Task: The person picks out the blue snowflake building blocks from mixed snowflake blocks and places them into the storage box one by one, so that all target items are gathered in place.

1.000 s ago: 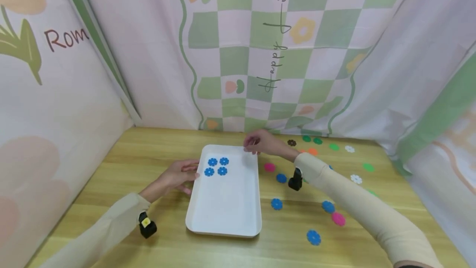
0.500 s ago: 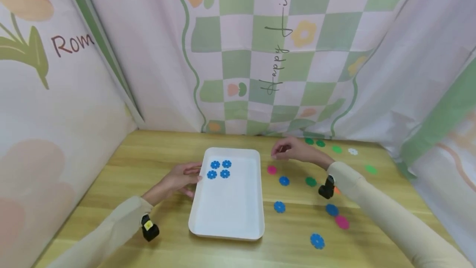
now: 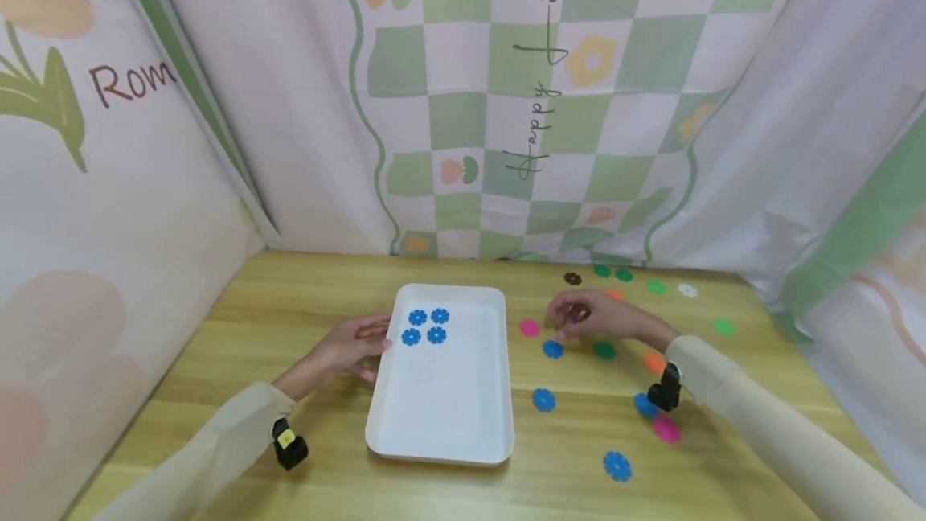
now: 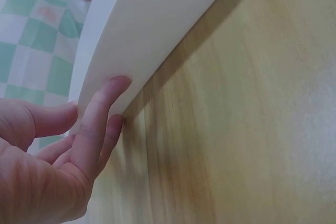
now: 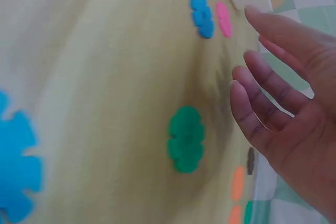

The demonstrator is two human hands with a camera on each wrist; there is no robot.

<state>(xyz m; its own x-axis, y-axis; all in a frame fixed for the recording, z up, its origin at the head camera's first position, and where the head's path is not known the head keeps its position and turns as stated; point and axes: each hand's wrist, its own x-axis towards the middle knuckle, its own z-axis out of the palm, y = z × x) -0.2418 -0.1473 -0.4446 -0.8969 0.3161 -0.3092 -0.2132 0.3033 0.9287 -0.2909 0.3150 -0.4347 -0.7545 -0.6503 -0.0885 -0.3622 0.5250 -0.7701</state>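
My left hand holds the left side of a white rectangular tray. In the left wrist view, the thumb meets the rim and the fingers lie against the tray's outer wall. Several blue notched plastic discs lie inside, grouped at the far left. My right hand hovers right of the tray with nothing in it, its fingers loosely bent. Just under its fingertips lies another blue disc, beside a pink disc. A green disc is below the hand in the right wrist view.
More discs are scattered over the right of the wooden table: blue, pink, orange, green, white and brown. A patterned curtain hangs along the table's far edge.
My right hand has left the tray's far right corner, moving right and then nearer to me, down toward a blue disc. The left hand stays at the tray's left side.
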